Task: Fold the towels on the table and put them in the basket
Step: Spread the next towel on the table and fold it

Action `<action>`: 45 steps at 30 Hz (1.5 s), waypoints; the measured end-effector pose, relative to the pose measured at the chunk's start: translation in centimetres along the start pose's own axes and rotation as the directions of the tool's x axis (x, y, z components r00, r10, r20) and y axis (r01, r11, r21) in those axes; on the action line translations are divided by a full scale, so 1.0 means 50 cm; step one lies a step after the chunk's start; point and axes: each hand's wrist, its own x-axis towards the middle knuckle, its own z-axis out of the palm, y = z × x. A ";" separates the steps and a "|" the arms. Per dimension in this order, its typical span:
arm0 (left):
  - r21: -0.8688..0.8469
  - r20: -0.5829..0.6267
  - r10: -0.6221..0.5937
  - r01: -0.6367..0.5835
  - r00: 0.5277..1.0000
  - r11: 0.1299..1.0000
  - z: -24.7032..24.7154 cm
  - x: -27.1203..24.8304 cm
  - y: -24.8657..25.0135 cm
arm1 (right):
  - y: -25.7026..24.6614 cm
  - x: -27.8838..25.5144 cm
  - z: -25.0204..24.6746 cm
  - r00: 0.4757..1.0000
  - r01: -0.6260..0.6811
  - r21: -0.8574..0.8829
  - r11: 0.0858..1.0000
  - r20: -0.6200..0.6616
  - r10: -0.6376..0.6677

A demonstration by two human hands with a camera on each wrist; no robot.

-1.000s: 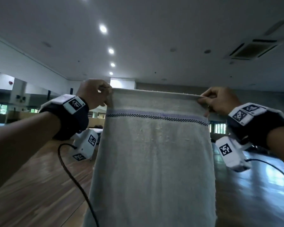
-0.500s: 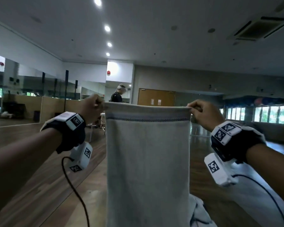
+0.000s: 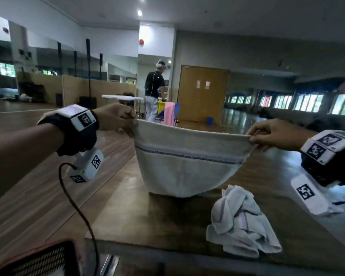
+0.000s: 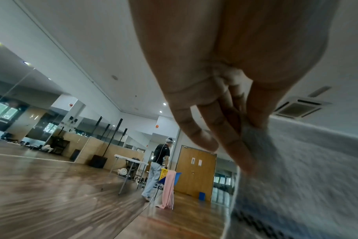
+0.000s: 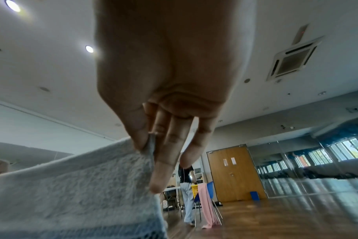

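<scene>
A pale grey towel (image 3: 187,168) with a dark striped band hangs stretched between my two hands, its lower part touching the wooden table (image 3: 139,218). My left hand (image 3: 118,118) pinches its top left corner; the left wrist view shows thumb and fingers (image 4: 233,139) closed on the towel (image 4: 296,177). My right hand (image 3: 271,134) pinches the top right corner, and in the right wrist view the thumb and fingers (image 5: 164,161) clamp the towel's (image 5: 78,186) edge. A second, crumpled white towel (image 3: 241,222) lies on the table at the right. A dark mesh basket (image 3: 38,259) shows at the bottom left corner.
A black cable (image 3: 78,212) hangs from my left wrist over the table's near left side. Far behind, a person (image 3: 154,90) stands by a white folding table (image 3: 122,97), a yellow crate and a chair draped with pink cloth (image 3: 169,113). Wooden floor surrounds the table.
My hands have come down and moved apart with the towel. It hung long and high before; now its lower part rests on the table. The view has tilted down, revealing the crumpled towel and basket.
</scene>
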 end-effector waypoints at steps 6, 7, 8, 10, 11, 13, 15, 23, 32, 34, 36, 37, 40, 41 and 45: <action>0.091 0.227 -0.192 0.175 0.955 0.980 0.064 -0.026 -0.102 | 0.063 -0.008 0.121 0.962 -0.071 0.039 0.997 0.265 0.059; 0.112 0.246 -0.210 0.187 0.946 0.976 0.081 -0.024 -0.122 | 0.076 -0.003 0.146 0.952 -0.086 0.050 0.995 0.300 0.067; 0.117 0.266 -0.225 0.201 0.937 0.973 0.100 -0.020 -0.141 | 0.092 0.002 0.173 0.941 -0.102 0.065 0.993 0.329 0.075; 0.129 0.302 -0.250 0.220 0.920 0.967 0.146 -0.009 -0.185 | 0.131 0.013 0.229 0.921 -0.133 0.074 0.988 0.378 0.095; 0.150 0.320 -0.260 0.222 0.911 0.963 0.174 -0.004 -0.210 | 0.153 0.018 0.258 0.904 -0.152 0.065 0.986 0.412 0.112; 0.212 0.356 -0.283 0.217 0.891 0.953 0.240 0.008 -0.262 | 0.197 0.027 0.321 0.845 -0.192 0.013 0.981 0.511 0.158; 0.319 0.397 -0.319 0.196 0.861 0.927 0.315 0.011 -0.313 | 0.236 0.032 0.389 0.784 -0.174 -0.098 0.980 0.588 0.198; 0.562 0.271 -0.267 0.073 0.925 0.824 0.534 -0.035 -0.451 | 0.361 -0.024 0.638 0.918 0.007 -0.485 0.874 0.349 0.186; 0.460 0.439 -0.241 0.014 0.866 0.888 0.530 -0.058 -0.438 | 0.344 -0.079 0.644 0.860 -0.015 -0.455 0.890 0.449 0.243; 0.426 0.429 -0.237 0.037 0.872 0.904 0.516 -0.050 -0.432 | 0.330 -0.079 0.615 0.830 -0.089 -0.366 0.926 0.487 0.272; 0.380 0.360 -0.243 0.096 0.901 0.920 0.509 -0.031 -0.429 | 0.316 -0.073 0.591 0.865 -0.206 -0.246 0.947 0.406 0.294; 0.348 0.302 -0.233 0.121 0.924 0.930 0.508 -0.021 -0.428 | 0.313 -0.065 0.585 0.895 -0.242 -0.200 0.949 0.332 0.298; 0.234 0.063 -0.180 0.161 0.982 0.959 0.510 0.006 -0.428 | 0.306 -0.037 0.589 0.951 -0.259 -0.165 0.952 0.132 0.281; 0.194 -0.004 -0.171 0.169 0.985 0.966 0.512 0.010 -0.430 | 0.306 -0.029 0.594 0.957 -0.258 -0.168 0.951 0.090 0.275; 0.201 0.078 -0.205 0.187 0.976 0.962 0.524 -0.002 -0.445 | 0.315 -0.021 0.628 0.953 -0.222 -0.244 0.944 0.152 0.263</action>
